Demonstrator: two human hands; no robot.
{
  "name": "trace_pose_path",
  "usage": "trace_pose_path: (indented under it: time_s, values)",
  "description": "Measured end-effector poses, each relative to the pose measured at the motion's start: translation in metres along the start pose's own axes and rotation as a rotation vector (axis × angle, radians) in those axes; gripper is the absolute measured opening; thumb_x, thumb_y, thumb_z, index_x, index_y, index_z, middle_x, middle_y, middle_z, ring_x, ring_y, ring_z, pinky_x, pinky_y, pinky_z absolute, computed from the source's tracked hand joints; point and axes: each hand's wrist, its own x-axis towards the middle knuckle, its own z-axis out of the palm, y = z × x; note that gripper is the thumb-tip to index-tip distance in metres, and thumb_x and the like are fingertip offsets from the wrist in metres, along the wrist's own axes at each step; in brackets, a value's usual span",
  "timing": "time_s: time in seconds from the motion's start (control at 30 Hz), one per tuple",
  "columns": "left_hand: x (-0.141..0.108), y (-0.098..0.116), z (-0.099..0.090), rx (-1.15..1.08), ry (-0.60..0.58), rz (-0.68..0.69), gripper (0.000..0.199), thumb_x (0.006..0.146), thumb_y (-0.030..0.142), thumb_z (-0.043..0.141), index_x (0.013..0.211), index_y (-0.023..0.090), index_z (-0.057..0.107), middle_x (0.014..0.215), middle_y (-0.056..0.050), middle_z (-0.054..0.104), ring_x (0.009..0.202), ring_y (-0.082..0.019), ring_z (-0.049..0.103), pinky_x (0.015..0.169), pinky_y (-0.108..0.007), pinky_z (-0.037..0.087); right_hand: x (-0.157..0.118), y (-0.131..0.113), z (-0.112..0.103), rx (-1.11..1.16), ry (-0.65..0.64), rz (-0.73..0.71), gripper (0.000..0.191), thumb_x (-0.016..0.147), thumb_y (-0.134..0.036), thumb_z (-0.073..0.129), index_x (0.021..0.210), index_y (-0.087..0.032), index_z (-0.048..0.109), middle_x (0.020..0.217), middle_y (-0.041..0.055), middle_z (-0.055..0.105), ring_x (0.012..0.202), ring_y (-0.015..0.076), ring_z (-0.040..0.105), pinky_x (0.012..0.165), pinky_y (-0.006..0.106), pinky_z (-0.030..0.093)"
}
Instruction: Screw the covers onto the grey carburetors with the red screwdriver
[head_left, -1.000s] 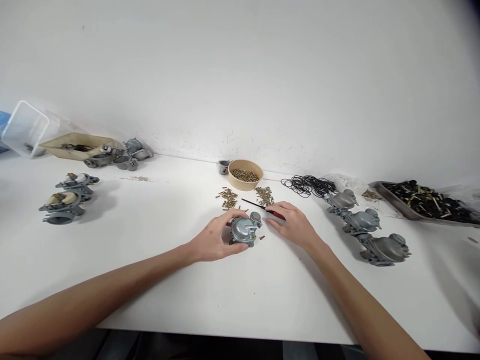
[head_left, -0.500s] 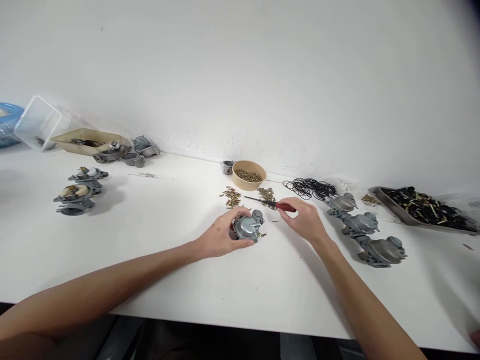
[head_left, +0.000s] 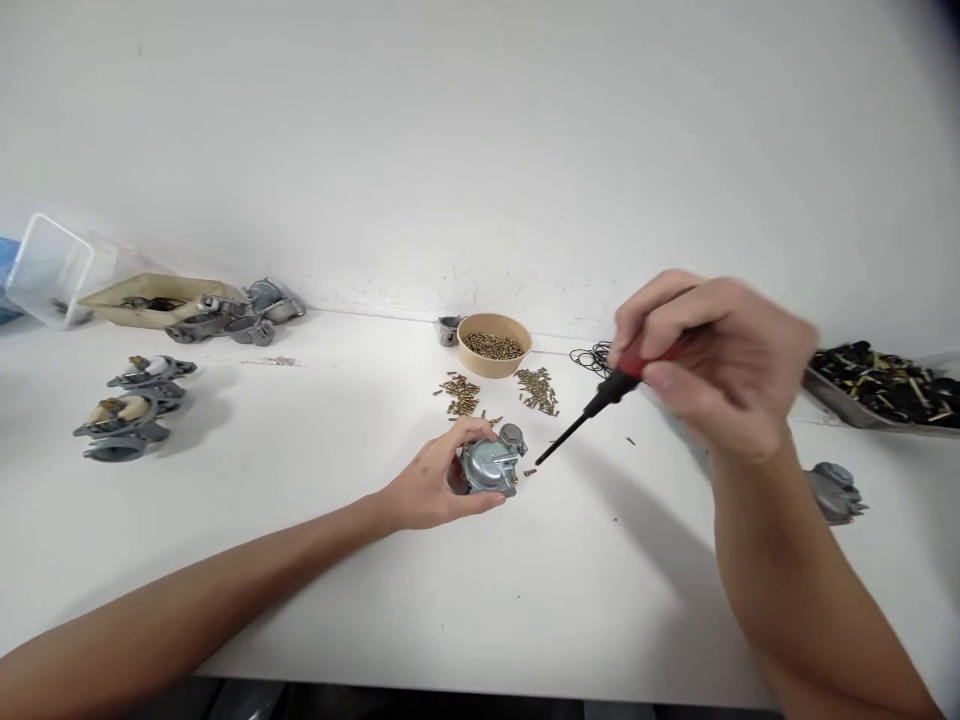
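The left hand point(head_left: 435, 480) clasps a metal carburettor point(head_left: 489, 466) on the worktop point(head_left: 450, 600), fingers and thumb around its sides, seemingly to steady it. Beyond it, two piles of small screws point(head_left: 537, 390) lie before the bowl point(head_left: 487, 366), presumably for easy reach. The right hand point(head_left: 720, 360) has its fingers pinching the screwdriver point(head_left: 598, 400), apparently to aim its tip, which slants down near a loose screw point(head_left: 530, 472).

Screwdriver point(head_left: 610, 390) now steeper; probably higher

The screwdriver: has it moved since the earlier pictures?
Yes: judged against the bowl, the screwdriver has moved right, farther from it, and now slants more steeply.
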Motion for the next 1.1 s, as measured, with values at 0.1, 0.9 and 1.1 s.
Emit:
trace_pose_path:
  time_s: [0.1, 0.9, 1.1]
  values:
    - [0.001, -0.004, -0.001, 0.015, -0.001, 0.007, 0.057, 0.082, 0.03, 0.082, 0.126, 0.026, 0.047, 0.13, -0.01, 0.061, 0.1, -0.019, 0.064, 0.079, -0.028, 0.054, -0.007, 0.002, 0.015, -0.022, -0.153, 0.036, 0.016, 0.093, -0.032, 0.054, 0.082, -0.023, 0.06, 0.078, 0.0021, 0.062, 0.069, 0.0124, 0.061, 0.055, 0.027, 0.047]
    - [0.0, 0.0, -0.002, -0.063, -0.034, -0.036, 0.053, 0.084, 0.026, 0.081, 0.124, 0.027, 0.046, 0.126, -0.006, 0.054, 0.098, -0.017, 0.062, 0.077, -0.026, 0.052, -0.009, 0.019, 0.036, 0.211, -0.187, 0.054, 0.015, 0.075, -0.005, 0.052, 0.081, -0.018, 0.056, 0.079, 0.001, 0.057, 0.068, 0.0105, 0.054, 0.052, 0.024, 0.037]
    - [0.001, -0.001, -0.002, -0.073, -0.038, -0.041, 0.054, 0.084, 0.024, 0.081, 0.124, 0.027, 0.046, 0.127, -0.007, 0.054, 0.099, -0.017, 0.061, 0.079, -0.026, 0.052, -0.009, 0.023, 0.032, 0.219, -0.145, 0.047, 0.013, 0.076, -0.006, 0.055, 0.081, -0.018, 0.056, 0.076, 0.0002, 0.057, 0.068, 0.0104, 0.053, 0.053, 0.023, 0.039]
